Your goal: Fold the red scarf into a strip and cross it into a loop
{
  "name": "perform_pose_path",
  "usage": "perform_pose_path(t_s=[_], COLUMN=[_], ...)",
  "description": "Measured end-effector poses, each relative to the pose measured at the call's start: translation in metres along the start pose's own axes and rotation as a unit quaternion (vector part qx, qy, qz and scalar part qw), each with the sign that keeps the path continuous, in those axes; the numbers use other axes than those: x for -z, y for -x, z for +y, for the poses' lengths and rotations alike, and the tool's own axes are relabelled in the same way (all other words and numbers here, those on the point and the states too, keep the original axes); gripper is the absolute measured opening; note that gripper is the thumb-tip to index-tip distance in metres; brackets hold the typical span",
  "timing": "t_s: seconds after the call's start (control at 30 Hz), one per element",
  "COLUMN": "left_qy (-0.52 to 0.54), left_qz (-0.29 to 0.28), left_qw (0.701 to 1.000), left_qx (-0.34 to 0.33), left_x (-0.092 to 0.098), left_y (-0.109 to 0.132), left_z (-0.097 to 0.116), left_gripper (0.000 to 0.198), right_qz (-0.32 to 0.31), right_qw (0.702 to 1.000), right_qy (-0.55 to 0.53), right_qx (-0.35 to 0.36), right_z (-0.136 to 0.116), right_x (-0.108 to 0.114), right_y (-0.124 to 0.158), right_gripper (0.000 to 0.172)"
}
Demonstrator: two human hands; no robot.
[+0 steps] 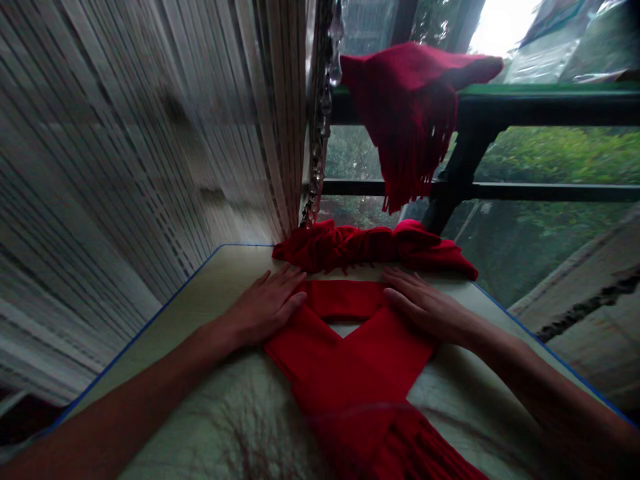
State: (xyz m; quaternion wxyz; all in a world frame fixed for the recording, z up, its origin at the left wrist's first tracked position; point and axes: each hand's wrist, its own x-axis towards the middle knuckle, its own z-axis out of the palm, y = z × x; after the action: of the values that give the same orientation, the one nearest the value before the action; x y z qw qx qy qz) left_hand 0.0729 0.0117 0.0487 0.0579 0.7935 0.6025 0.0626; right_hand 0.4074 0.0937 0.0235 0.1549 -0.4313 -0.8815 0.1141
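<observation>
From the head camera I looked down on a pale window ledge (pixel 150 353) with a blue edge, and a white fleecy mat (pixel 235 420) covered its near part. A string curtain (pixel 125 167) filled the left of the frame. A dark window railing (pixel 550 107) crossed the upper right, with green foliage (pixel 560 157) beyond it. A fringed red scarf (pixel 405 113) hung over that railing at upper centre, and a bunched red scarf (pixel 370 243) lay along the ledge's far edge at centre.

The main thing sat at lower centre: a crossed red scarf (pixel 350 387), its long axis running from just short of the bunched scarf toward me. Its two bands crossed below a small gap and ended in a dark fringe (pixel 420 453) at the bottom edge. My view put the left hand (pixel 263 307) and right hand (pixel 430 310) on either side of it, about equally near. Both lay flat and open, gripping nothing. The left fingertips (pixel 299 298) and right fingertips (pixel 393 295) touched opposite ends of the scarf's upper band.
</observation>
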Motion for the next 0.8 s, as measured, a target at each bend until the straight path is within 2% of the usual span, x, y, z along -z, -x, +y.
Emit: perform_pose_path(t_s=[0.1,0.23,0.37,0.5,0.6,0.73,0.8], left_qy=[-0.012,-0.013,-0.011,-0.002,-0.006,0.001,0.006], left_qz=[0.022,0.003,0.036,0.011,0.027,0.010,0.014], left_qw=[1.000,1.000,0.999,1.000,1.000,1.000,1.000], left_qx=[0.006,0.014,0.007,0.009,0.004,-0.012,-0.013], left_x=[0.0019,0.0037,0.0026,0.0013,0.0018,0.0015,0.0006], left_y=[0.0009,0.0020,0.0025,0.0029,0.0031,0.0039,0.0041], left_z=[-0.0007,-0.0024,-0.0022,0.0001,0.0011,0.0005,-0.0005], left_gripper=[0.064,0.066,0.067,0.069,0.068,0.070,0.071], right_qz=[0.015,-0.006,0.012,-0.008,0.011,-0.017,-0.009], right_qw=[1.000,1.000,1.000,1.000,1.000,0.999,0.999], right_qy=[0.010,0.010,0.020,0.025,0.025,0.025,0.025], right_qx=[0.004,-0.008,-0.010,-0.017,-0.009,-0.016,-0.021], right_z=[0.0001,0.0024,0.0041,0.0049,0.0038,0.0008,0.0005], right_x=[0.0012,0.0012,0.0015,0.0019,0.0025,0.0037,0.0042], right_y=[0.0000,-0.0002,0.0001,0.0000,-0.0003,0.0001,0.0004], right_gripper=[0.082,0.084,0.083,0.087,0.085,0.086,0.086])
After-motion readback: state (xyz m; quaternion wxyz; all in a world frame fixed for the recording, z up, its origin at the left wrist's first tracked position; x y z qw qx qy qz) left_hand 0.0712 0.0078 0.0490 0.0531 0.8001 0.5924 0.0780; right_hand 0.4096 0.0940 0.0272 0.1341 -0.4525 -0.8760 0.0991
